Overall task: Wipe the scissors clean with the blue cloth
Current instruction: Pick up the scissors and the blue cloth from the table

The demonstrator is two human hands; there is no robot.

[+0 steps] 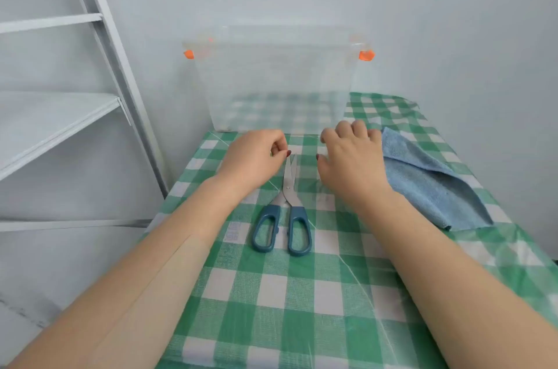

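Forearms (447, 272): both reach in from the near edge over the counter, one on each side of the tool, which puts it between the hands.
Scissors (286, 207): lie flat on the counter with the blades together. The blue handles point toward the person and the tips point away, so the steel is exposed for wiping.
Left hand (253, 157): fingers are curled, with the thumb and fingertip right at the blade tips. I cannot tell whether they pinch the steel or only hover over it. This looks like a way of steadying the point.
Right hand (351, 157): palm down with loosely bent fingers, holding nothing. It sits just right of the blades, and its outer edge is at the cloth's near corner, probably on the way to pick it up.
Blue cloth (428, 184): folded and flat at the right side of the counter, apart from the scissors. Wiping looks not yet begun.
Counter (271, 293): covered in a green-and-white check sheet.
Clear box (277, 81): stands behind the hands against the wall, with orange clips at its corners.
White shelf (60, 115): stands off to the left.
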